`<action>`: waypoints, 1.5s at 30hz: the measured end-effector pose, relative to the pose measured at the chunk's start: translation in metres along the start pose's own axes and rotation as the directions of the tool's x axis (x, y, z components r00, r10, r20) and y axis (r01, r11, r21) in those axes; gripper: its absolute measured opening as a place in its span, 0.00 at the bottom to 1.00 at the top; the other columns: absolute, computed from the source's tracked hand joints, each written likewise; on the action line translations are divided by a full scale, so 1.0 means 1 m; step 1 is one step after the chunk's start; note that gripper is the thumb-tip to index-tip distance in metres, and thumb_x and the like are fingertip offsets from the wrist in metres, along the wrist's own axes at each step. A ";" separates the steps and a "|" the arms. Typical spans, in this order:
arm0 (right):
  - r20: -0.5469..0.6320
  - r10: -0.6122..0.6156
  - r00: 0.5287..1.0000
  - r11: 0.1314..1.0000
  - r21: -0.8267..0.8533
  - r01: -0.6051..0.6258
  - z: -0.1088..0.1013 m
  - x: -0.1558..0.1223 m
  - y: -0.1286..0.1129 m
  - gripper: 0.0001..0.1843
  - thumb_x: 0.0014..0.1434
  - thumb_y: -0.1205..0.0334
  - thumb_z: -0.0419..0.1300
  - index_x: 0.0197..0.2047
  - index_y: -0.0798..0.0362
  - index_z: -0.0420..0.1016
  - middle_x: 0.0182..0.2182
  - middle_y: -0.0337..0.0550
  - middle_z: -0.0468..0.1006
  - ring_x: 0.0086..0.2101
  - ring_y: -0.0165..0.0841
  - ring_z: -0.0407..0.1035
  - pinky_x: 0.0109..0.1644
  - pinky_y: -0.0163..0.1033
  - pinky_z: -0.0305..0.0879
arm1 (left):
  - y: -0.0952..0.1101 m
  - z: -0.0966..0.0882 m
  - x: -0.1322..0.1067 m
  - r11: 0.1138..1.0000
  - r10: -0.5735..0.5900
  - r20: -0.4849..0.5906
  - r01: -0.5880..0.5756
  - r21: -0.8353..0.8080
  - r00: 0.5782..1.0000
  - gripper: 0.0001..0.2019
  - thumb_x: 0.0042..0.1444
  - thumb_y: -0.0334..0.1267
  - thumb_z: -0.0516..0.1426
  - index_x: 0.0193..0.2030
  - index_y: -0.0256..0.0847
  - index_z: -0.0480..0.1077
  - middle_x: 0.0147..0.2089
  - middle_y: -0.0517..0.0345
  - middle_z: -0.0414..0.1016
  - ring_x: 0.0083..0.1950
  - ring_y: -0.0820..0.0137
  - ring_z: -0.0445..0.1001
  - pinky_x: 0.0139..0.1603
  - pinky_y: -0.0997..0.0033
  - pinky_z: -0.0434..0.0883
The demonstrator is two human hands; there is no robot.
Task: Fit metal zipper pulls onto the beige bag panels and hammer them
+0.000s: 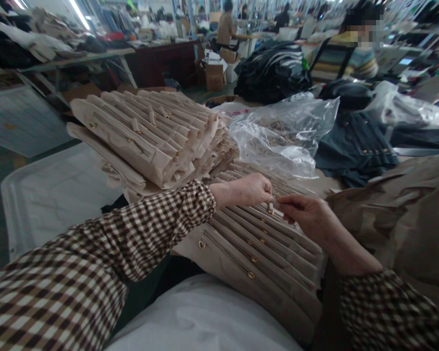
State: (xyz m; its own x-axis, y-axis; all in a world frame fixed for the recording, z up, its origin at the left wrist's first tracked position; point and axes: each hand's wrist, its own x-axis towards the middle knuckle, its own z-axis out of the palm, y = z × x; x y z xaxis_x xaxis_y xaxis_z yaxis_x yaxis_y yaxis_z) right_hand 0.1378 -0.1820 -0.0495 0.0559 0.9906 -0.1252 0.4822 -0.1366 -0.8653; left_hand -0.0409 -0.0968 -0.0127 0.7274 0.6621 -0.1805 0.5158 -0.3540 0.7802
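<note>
"Where's the small tab (271,207)?"

"Just right of the frame's centre, at the fingertips, over the beige panels (223,265)."

"And the hands?"

"The left hand (246,191) comes in from the left with its fingers curled and its thumb and forefinger pinched at the tab. The right hand (307,214) meets it from the right, fingertips also pinched there. Exactly how much each one grips is too small to tell."

"Which is nearer?"

"Neither, clearly; the fingertips all but meet. What shows of the tab lies right below them, against a gold-coloured fitting."

"Which way does it point?"

"Down the frame, as far as I can see, its long axis roughly upright. Its upper end is hidden by the fingers. The zips beneath run slantwise instead, from upper left to lower right, and so do the panels, overlapping in a row. The gold-coloured zip pulls (251,275) on the nearer ones sit below the hands."

"What's around that?"

"A thick beige pile (161,161) left of centre, with tabs on some of its zips. A clear plastic bag (296,122) with small beige pieces above and right of the hands, dark panels (354,146) beyond it, loose beige fabric (417,219) at the right edge. Farther off, at upper right, a person in a striped top (362,61)."
</note>
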 end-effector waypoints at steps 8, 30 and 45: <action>0.077 -0.108 0.991 0.876 -0.465 0.131 0.010 -0.007 0.009 0.15 0.57 0.57 0.55 0.37 0.52 0.82 0.27 0.42 0.80 0.29 0.34 0.71 0.34 0.37 0.60 | -0.007 0.004 -0.003 0.976 0.078 0.097 -0.096 0.197 0.992 0.06 0.52 0.28 0.58 0.27 0.34 0.75 0.22 0.62 0.70 0.26 0.76 0.64 0.29 0.74 0.57; 0.274 -0.140 0.952 0.783 -0.557 0.275 0.013 -0.010 0.004 0.18 0.62 0.65 0.51 0.41 0.48 0.84 0.33 0.42 0.84 0.34 0.34 0.77 0.36 0.34 0.65 | -0.032 0.002 -0.034 0.969 0.106 0.225 -0.151 0.194 0.969 0.05 0.52 0.28 0.58 0.27 0.36 0.74 0.22 0.66 0.67 0.26 0.76 0.62 0.29 0.75 0.56; 0.367 -0.186 0.912 0.586 -0.704 0.402 0.027 -0.062 0.002 0.28 0.60 0.72 0.48 0.63 0.57 0.69 0.42 0.57 0.82 0.42 0.39 0.77 0.43 0.38 0.74 | -0.032 -0.021 -0.050 0.996 0.023 0.404 -0.056 0.068 0.914 0.05 0.51 0.31 0.58 0.26 0.38 0.72 0.20 0.69 0.63 0.24 0.78 0.60 0.28 0.76 0.57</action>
State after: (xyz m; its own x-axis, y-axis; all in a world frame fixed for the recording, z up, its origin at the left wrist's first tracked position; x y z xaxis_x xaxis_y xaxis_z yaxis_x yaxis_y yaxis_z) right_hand 0.1121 -0.2437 -0.0564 -0.3591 0.9240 -0.1312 0.9201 0.3270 -0.2156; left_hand -0.1034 -0.1050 -0.0156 0.8601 0.3302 -0.3888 0.5042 -0.4346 0.7462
